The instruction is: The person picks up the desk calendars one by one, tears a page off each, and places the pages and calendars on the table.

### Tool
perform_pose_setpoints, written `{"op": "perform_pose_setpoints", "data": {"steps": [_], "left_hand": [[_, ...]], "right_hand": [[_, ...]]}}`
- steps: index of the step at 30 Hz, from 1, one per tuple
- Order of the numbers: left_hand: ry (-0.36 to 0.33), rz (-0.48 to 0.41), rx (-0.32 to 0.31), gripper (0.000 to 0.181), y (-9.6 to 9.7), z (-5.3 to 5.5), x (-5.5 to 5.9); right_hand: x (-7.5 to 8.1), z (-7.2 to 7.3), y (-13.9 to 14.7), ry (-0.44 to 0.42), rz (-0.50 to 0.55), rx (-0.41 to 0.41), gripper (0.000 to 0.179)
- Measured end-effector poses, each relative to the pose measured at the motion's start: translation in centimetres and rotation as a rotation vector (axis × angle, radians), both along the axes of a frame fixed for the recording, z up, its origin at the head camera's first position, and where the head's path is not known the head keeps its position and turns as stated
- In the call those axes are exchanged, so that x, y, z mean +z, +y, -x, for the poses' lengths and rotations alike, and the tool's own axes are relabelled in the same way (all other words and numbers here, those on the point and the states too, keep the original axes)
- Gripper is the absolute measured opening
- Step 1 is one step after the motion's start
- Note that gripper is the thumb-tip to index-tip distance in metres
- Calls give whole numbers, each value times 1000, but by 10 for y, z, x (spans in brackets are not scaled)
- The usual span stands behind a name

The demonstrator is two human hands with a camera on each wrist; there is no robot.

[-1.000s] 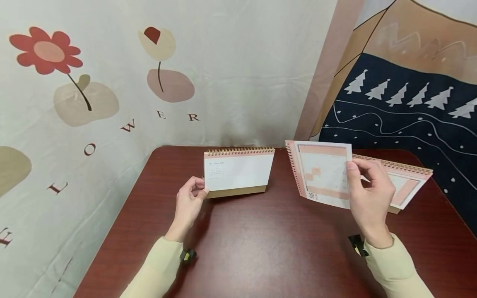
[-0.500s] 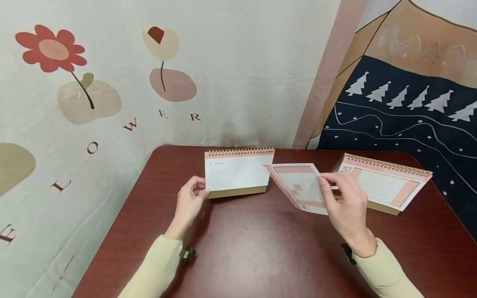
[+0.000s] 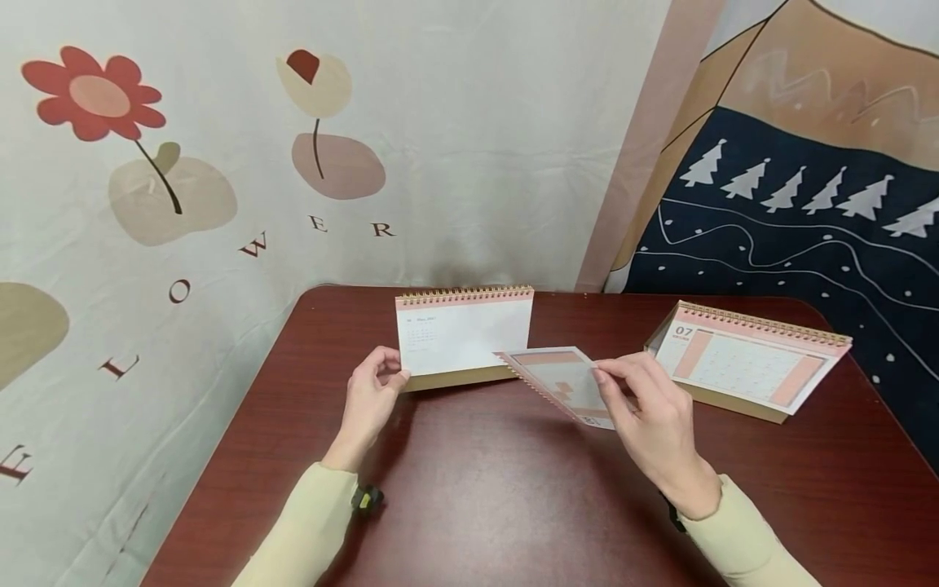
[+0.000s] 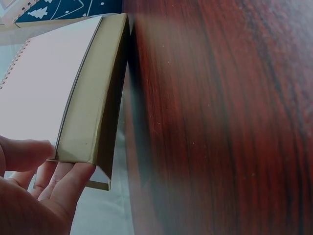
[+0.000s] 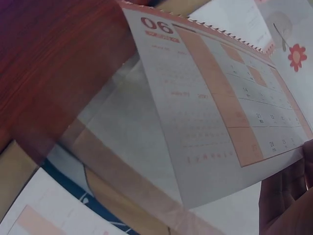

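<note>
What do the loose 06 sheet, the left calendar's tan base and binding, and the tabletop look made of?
Loose 06 sheet: apparently paper, matte; thin, with a toothed edge.
Tan base: probably cardboard, matte; flat panels, crisp folds.
Binding: likely metal wire, gold-coloured; fine loops.
Tabletop: wood or wood-look laminate, can't tell which; dark red grain, soft glare.

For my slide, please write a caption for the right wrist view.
A right hand holds a calendar page marked 06 above the red-brown table.

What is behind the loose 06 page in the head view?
Behind the loose page, parts of the left calendar and the tabletop show. The calendar sheet's lower right corner is covered and cannot be seen.
</note>
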State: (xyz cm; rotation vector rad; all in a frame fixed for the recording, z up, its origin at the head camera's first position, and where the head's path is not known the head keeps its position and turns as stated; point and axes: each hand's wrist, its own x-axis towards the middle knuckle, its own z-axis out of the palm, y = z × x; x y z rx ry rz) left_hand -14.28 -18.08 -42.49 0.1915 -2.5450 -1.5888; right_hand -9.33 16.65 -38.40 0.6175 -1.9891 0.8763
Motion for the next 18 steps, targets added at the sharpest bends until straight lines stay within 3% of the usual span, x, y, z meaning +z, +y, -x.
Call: {"op": "perform_pose_setpoints", "data": {"steps": [5, 13, 18], "left_hand": [[-10, 19, 4, 17, 0, 0, 0], [-7, 29, 2, 16, 0, 1, 0], [0, 25, 4, 16, 0, 2, -1]], "right_hand": [[0, -4, -11, 34, -72, 19, 28], [-1, -11, -29, 160, -198, 45, 22], [-6, -16, -39, 152, -254, 88, 20]]}}
